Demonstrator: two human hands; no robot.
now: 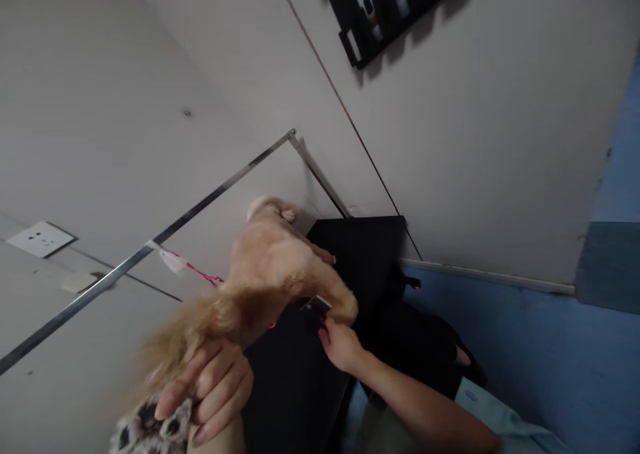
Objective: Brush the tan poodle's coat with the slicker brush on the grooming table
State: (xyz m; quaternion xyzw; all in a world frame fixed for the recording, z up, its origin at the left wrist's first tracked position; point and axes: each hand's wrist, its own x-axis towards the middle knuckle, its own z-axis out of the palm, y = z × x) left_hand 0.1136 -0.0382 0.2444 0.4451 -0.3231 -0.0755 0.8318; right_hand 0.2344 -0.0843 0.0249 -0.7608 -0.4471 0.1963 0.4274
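A tan, curly-coated dog (pixel 280 254) stands on a black table (pixel 290 374). My left hand (pixel 215 384) is closed on the long, fluffy fur at the dog's near end, at the lower left. Below its fingertips is a fluffy, dark-spotted thing (pixel 150 431) whose kind I cannot make out. My right hand (pixel 343 346) grips a small slicker brush (pixel 316 306), its dark, flat head beside the dog's leg (pixel 345 301). The fingers hide most of the brush's handle. A pink leash (pixel 200 272) runs to the dog's neck area.
A metal bar frame (pixel 220 191) rises from the table's far end and crosses the left side, with the leash tied to it. A wall socket (pixel 42 239) is at left. A black rack (pixel 390 14) holding clippers hangs above. Blue floor (pixel 510 334) lies at right.
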